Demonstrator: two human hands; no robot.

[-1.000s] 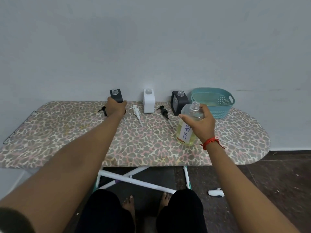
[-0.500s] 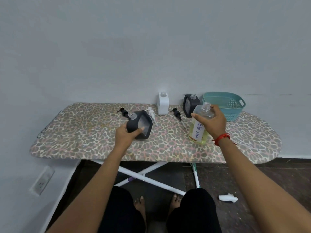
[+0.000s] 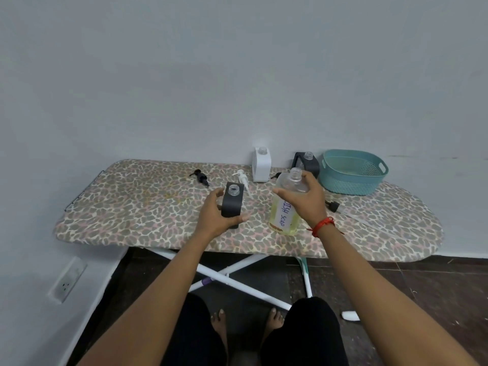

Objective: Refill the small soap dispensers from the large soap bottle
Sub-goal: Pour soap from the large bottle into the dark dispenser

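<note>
My left hand (image 3: 215, 215) grips a small black dispenser (image 3: 232, 200) that stands upright with its neck uncapped near the front of the ironing board (image 3: 137, 207). Just to its right, my right hand (image 3: 303, 200) holds the large clear bottle (image 3: 286, 204) of yellow soap, labelled "DISH SOAP", also uncapped and upright on the board. A white dispenser (image 3: 262, 167) and a second black dispenser (image 3: 306, 165) stand uncapped at the back by the wall.
Three loose pump heads lie on the board: a black one (image 3: 200, 177) at the left, a white one (image 3: 243, 179) behind the held dispenser, a black one (image 3: 334, 206) at the right. A teal basket (image 3: 352, 171) sits at the back right.
My left hand carried the black dispenser from the back of the board toward me and stood it upright beside the large bottle. My right hand stayed on the bottle.
</note>
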